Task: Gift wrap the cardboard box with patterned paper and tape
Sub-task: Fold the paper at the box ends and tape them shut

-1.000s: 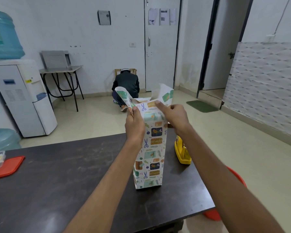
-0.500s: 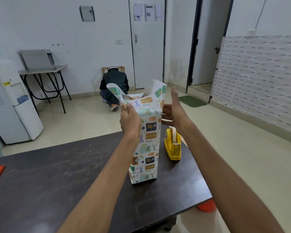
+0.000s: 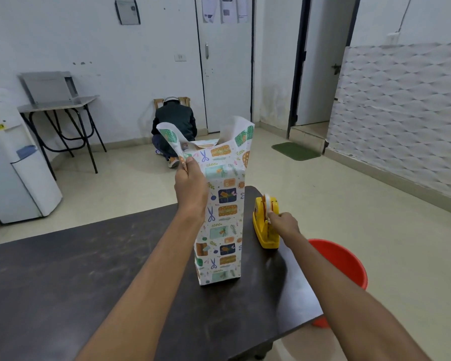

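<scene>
The wrapped box [image 3: 220,220] stands upright on the dark table [image 3: 89,269], near its right end, the patterned paper [image 3: 206,142] flaring open and unfolded at the top. My left hand [image 3: 190,188] has its grip clamped on the paper's upper left edge. My right hand [image 3: 284,225] pinches the tape at the yellow dispenser [image 3: 264,225], just beside the box.

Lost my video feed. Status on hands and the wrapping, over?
Left hand pinching paper at top of wrapped box, upright on table. Right hand at yellow tape dispenser. Top flaps open. Nothing in the way.
</scene>
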